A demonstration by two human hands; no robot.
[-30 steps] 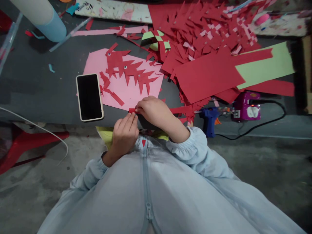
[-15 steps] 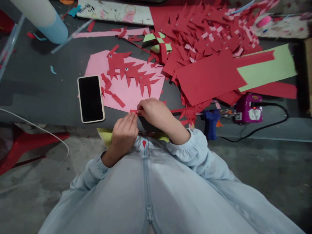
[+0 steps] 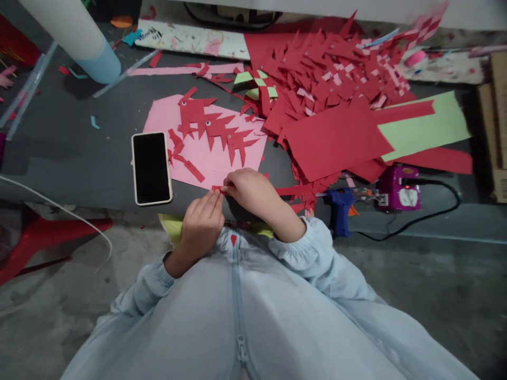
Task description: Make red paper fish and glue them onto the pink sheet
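At the table's front edge, my left hand point(image 3: 203, 219) and my right hand point(image 3: 251, 192) meet over a red paper strip point(image 3: 216, 188). Both are closed on it, the right with a pinch of thumb and fingers, the left with its fingertips pressed together. Part of the strip is hidden by my hands. Just beyond them lies a pink paper sheet point(image 3: 204, 171), bearing red paper cutouts point(image 3: 216, 130) with pointed fins and small stick-on eyes, plus loose red scraps point(image 3: 190, 168).
A phone point(image 3: 151, 168) lies left of the pink sheet. Behind the right hand spread a red paper pile point(image 3: 312, 68), a red sheet point(image 3: 336, 137) and a green sheet point(image 3: 428, 126). A blue glue gun point(image 3: 341, 211) and a purple box point(image 3: 400, 190) with a cable sit right.
The camera view has tilted slightly, so the tabletop sits lower in the picture. My hands keep almost the same grip on the red strip.
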